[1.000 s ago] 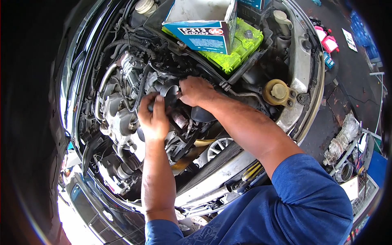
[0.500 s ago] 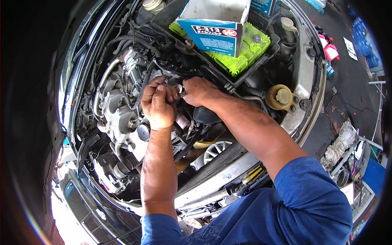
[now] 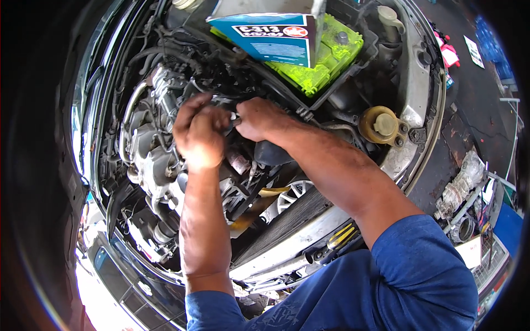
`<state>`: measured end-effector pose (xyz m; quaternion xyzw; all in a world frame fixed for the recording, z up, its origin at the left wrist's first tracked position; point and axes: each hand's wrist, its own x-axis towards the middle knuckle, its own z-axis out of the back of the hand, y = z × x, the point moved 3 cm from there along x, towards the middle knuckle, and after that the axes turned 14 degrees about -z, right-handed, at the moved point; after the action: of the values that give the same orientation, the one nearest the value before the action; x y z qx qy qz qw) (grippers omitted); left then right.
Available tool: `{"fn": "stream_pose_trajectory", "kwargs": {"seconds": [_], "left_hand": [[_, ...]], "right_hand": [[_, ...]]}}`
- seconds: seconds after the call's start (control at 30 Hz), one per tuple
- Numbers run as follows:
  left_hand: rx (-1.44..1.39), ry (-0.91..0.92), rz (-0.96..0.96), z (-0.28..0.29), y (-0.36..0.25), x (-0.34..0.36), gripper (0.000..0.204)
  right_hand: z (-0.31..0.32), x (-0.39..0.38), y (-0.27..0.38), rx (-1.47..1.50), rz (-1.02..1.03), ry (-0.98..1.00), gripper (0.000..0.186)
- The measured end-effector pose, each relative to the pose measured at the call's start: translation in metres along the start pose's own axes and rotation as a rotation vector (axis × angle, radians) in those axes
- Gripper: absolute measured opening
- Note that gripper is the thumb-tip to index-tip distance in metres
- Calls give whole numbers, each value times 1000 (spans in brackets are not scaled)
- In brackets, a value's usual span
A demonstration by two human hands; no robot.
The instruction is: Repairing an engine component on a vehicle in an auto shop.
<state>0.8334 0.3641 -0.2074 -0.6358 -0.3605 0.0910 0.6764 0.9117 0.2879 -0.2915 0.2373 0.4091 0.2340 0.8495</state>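
Over the open engine bay, my two hands meet above the engine [image 3: 152, 157]. My right hand [image 3: 259, 118] is closed, knuckles up, around something small. A small pale, metallic-looking piece [image 3: 234, 116] shows between the hands; its kind cannot be made out. My left hand [image 3: 200, 135], smeared by motion, has its fingers bent in toward that piece, and what they grip is hidden. Just below the hands are a dark rounded part [image 3: 273, 154] and a small whitish cylinder [image 3: 239, 163].
A blue-and-white open carton [image 3: 270, 41] stands on the bright yellow-green battery [image 3: 337, 55]. Right of my forearm is a yellowed fluid reservoir [image 3: 380, 124]. Yellow-handled pliers [image 3: 342, 236] lie on the front edge of the bay. A rack with tools and parts [image 3: 486, 243] stands at the right.
Both hands have shifted a little left in the picture, as has the view of the carton and engine. My left hand has turned and blurred; my right hand remains closed.
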Motion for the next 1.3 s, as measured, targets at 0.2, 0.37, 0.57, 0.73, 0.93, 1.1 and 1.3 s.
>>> {"fn": "stream_pose_trajectory", "kwargs": {"seconds": [0.2, 0.37, 0.57, 0.73, 0.93, 1.1, 1.3], "left_hand": [[80, 98, 71, -5, -5, 1, 30], [1, 33, -22, 19, -30, -47, 35], [-58, 11, -242, 32, -48, -56, 41], [-70, -103, -159, 59, -38, -62, 39], [-6, -190, -201, 67, -29, -100, 40], [170, -38, -261, 48, -41, -69, 39], [-46, 37, -5, -15, -35, 22, 33]], "right_hand": [[-1, -4, -6, 52, 83, -108, 36], [1, -26, -8, -12, 126, -236, 30], [9, -43, 18, -1, 271, -393, 26], [13, -45, 27, -134, 232, -323, 33], [14, -41, 24, -173, 317, -410, 35], [18, -35, 32, -30, 188, -252, 34], [13, -21, 21, 229, 140, -253, 31]]}}
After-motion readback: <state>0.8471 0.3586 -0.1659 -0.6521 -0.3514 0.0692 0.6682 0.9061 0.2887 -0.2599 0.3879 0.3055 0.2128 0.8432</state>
